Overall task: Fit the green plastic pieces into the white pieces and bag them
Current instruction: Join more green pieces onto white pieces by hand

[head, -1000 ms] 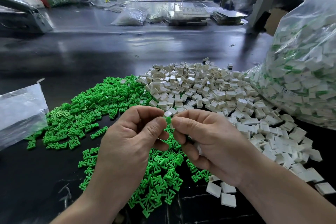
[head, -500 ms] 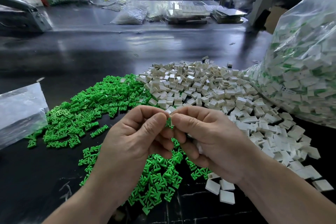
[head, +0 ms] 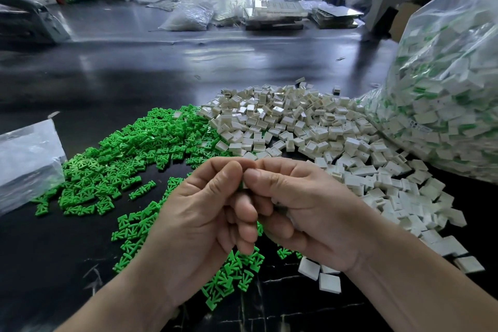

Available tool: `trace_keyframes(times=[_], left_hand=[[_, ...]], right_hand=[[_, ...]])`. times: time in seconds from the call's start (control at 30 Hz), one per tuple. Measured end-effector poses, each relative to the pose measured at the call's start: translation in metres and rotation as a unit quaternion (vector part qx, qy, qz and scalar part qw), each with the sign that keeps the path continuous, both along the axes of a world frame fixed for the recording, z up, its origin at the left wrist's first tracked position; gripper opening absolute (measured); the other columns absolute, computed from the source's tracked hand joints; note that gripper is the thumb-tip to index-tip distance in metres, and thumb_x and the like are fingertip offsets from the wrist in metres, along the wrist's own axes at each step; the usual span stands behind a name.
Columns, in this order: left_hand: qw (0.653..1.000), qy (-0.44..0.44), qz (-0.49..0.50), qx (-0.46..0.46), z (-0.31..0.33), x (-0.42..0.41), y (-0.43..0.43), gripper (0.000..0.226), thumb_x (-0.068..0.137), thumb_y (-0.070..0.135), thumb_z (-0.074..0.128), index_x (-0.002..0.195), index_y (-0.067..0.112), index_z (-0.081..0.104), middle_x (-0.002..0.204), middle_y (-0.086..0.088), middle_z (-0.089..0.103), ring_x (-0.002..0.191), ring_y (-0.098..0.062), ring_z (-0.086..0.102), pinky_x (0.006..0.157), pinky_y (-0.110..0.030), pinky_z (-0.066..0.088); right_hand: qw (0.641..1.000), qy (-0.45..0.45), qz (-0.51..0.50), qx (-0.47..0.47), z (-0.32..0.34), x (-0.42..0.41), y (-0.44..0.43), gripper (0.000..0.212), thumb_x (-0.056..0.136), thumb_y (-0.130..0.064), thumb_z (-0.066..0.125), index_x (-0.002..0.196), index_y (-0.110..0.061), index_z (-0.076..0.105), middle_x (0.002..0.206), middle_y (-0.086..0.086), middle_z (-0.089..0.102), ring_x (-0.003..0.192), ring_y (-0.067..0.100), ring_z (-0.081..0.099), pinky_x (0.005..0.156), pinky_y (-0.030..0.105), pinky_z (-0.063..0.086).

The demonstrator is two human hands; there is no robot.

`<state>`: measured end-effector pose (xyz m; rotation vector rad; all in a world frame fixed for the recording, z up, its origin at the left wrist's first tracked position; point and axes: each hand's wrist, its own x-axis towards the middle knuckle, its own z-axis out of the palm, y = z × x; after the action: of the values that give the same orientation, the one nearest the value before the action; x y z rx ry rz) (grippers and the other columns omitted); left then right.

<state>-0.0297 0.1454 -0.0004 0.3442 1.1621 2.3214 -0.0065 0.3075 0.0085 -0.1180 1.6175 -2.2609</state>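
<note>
We're mid-fit: left hand (head: pixel 204 218) & right hand (head: pixel 304 210) meet above the black table (head: pixel 161 62). Both grips are narrow, thumb & forefinger tips pinched on one small plastic part (head: pixel 244 185). Only a pale sliver w/ a hint of green shows, so we can't tell how far the insert is seated. To do it well, we'd keep the two halves square to each other & push straight along the slot, not at an angle; the green legs look thin & prob. bend or snap if forced crooked. We'd press till it sits flush, then check by feel before letting go. Supplies are close: a loose pile of green forked plastic pieces (head: pixel 121 164) front-left and a heap of white square plastic pieces (head: pixel 310 127) front-right, the two meeting at their edges. Finished ones go in the big clear plastic bag (head: pixel 444 89) at far right, already well filled; a smaller clear bag (head: pixel 27 159) lies at left.
</note>
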Motion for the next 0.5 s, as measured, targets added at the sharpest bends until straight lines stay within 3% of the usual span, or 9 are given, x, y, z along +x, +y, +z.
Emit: trace_keyframes(times=[0.1,0.17,0.23,0.33,0.4,0.5], left_hand=[[0.997,0.012,-0.049,0.05,-0.002,-0.0023,-0.0032,0.025,0.081,0.027,0.074,0.102,0.014,0.073,0.063,-0.009,0.067,0.047,-0.017,0.064,0.043,-0.023,0.053],[0.997,0.016,-0.059,0.054,-0.0032,-0.0034,-0.0045,0.025,0.08,0.024,0.076,0.103,0.014,0.073,0.064,-0.01,0.068,0.048,-0.017,0.066,0.044,-0.023,0.053],[0.998,0.023,-0.045,0.041,-0.0033,-0.0026,-0.0032,0.025,0.078,0.024,0.077,0.101,0.014,0.073,0.062,-0.01,0.067,0.047,-0.017,0.065,0.044,-0.024,0.053],[0.999,0.035,-0.002,0.013,-0.003,-0.0009,0.0006,0.019,0.08,0.021,0.071,0.097,0.013,0.072,0.059,-0.011,0.064,0.043,-0.018,0.063,0.041,-0.025,0.052],[0.999,0.037,0.018,-0.001,-0.0024,0.0001,0.0008,0.016,0.079,0.02,0.066,0.093,0.014,0.073,0.057,-0.011,0.063,0.041,-0.018,0.061,0.039,-0.025,0.05],[0.999,0.045,0.024,0.001,-0.0004,0.001,0.0014,0.017,0.077,0.021,0.07,0.092,0.014,0.073,0.056,-0.011,0.063,0.041,-0.019,0.061,0.04,-0.025,0.051]], right_hand=[[1.0,0.009,-0.001,-0.016,0.0015,0.0012,-0.0014,0.029,0.09,-0.03,0.06,0.076,-0.004,0.055,0.082,0.02,0.044,0.038,0.009,0.035,0.032,0.015,0.027],[1.0,0.013,0.0,-0.016,0.0018,0.0015,-0.0015,0.026,0.09,-0.031,0.059,0.074,-0.011,0.056,0.077,0.018,0.042,0.038,0.009,0.037,0.032,0.015,0.027],[1.0,0.012,0.0,-0.006,0.0003,0.0013,-0.0016,0.028,0.091,-0.031,0.059,0.085,-0.004,0.058,0.073,0.015,0.043,0.038,0.008,0.038,0.032,0.015,0.027],[1.0,0.001,-0.006,0.008,-0.0014,-0.0006,-0.002,0.054,0.089,-0.032,0.059,0.118,0.013,0.053,0.067,0.009,0.048,0.041,0.009,0.038,0.035,0.02,0.023],[1.0,0.001,-0.015,0.018,-0.0022,-0.0009,-0.0028,0.053,0.088,-0.033,0.06,0.117,0.01,0.055,0.068,0.008,0.049,0.044,0.013,0.037,0.043,0.032,0.017],[1.0,0.002,-0.016,0.024,-0.002,-0.0012,-0.0042,0.055,0.088,-0.034,0.061,0.121,0.01,0.055,0.069,0.008,0.049,0.046,0.016,0.036,0.045,0.036,0.015]])
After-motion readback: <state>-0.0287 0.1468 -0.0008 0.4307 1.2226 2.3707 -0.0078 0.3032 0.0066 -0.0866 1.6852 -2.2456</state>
